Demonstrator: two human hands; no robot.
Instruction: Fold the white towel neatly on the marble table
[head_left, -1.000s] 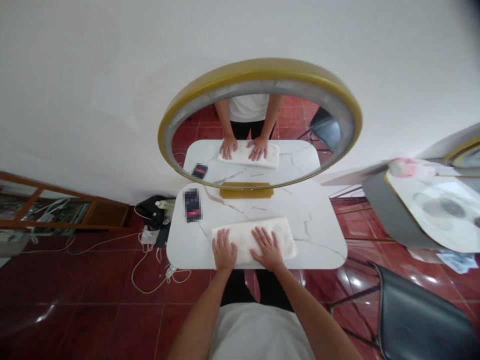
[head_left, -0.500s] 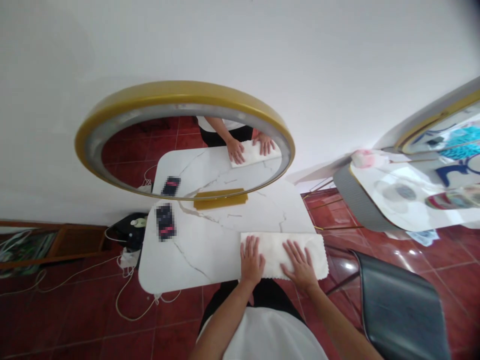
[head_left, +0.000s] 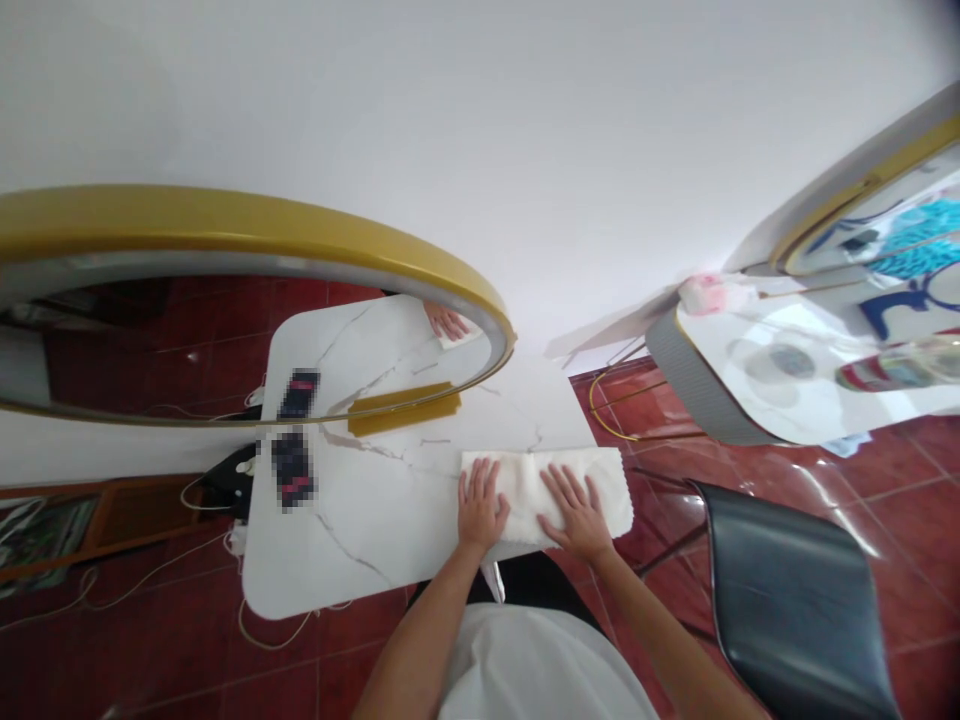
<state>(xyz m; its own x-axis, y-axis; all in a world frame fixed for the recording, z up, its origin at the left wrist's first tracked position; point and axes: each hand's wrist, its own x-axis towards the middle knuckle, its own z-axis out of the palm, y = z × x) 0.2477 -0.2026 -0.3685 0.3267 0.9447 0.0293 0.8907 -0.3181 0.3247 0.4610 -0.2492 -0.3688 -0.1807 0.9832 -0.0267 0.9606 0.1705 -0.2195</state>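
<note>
A folded white towel (head_left: 600, 482) lies at the right end of a white marble-patterned table (head_left: 360, 520), its right part hanging past the table's edge. My left hand (head_left: 480, 503) rests flat on the towel's left end, fingers spread. My right hand (head_left: 574, 500) lies flat on the towel's middle, fingers stretched out. Both hands hold nothing. A round gold-framed mirror (head_left: 300, 235) stands at the back of the table and shows one hand on the towel.
A dark phone (head_left: 292, 466) lies on the table's left part. A black chair (head_left: 795, 590) stands at the right. Another white table (head_left: 787, 380) with a second mirror is at the far right. Cables and a power strip lie on the red tiled floor (head_left: 150, 640) at the left.
Both hands slid the towel to the right along the table until its right end passed the edge. The view has turned to the right.
</note>
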